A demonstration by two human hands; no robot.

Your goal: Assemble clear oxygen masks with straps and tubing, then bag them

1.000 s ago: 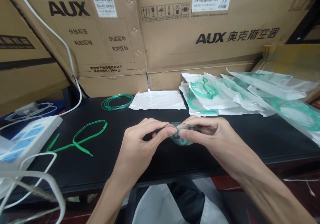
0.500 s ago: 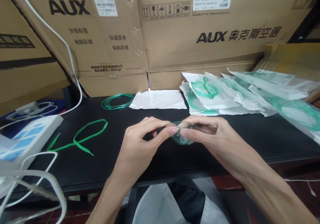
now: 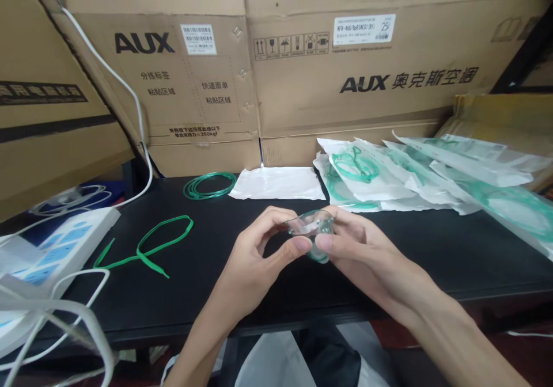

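Between my two hands, above the front of the black table, is a clear greenish oxygen mask (image 3: 318,254). My left hand (image 3: 263,249) pinches its left side, thumb on the near face and fingers behind. From the right, my right hand (image 3: 360,240) grips the other side in the same way, its thumb close to the left thumb. A strip of metal shows along the mask's upper part. Fingers cover much of both sides. To the left, a green elastic strap (image 3: 149,254) lies loosely looped on the table. Farther back rests a coil of green tubing (image 3: 209,186).
A white packet (image 3: 279,183) lies at the back middle. Several bagged sets with green tubing (image 3: 358,168) are piled at the back right. A white power strip (image 3: 64,254) with white cables sits at the left. Large cardboard boxes (image 3: 302,105) wall off the rear.
The mask has turned in my hands, so its rim and metal strip show more. My view has tilted up slightly, and the table items appear lower. The strap and tubing stay put.
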